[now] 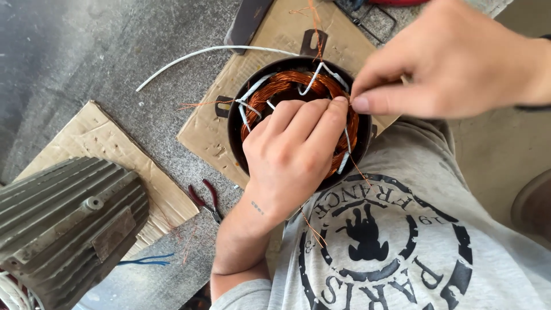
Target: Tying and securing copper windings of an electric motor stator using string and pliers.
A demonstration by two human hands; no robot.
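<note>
While the left hand (293,152) presses the copper winding (287,86) inside the round dark stator housing (235,135), the right hand (453,60), at three o'clock, pinches a thin copper wire (314,23); tugging hard could snap it.
</note>
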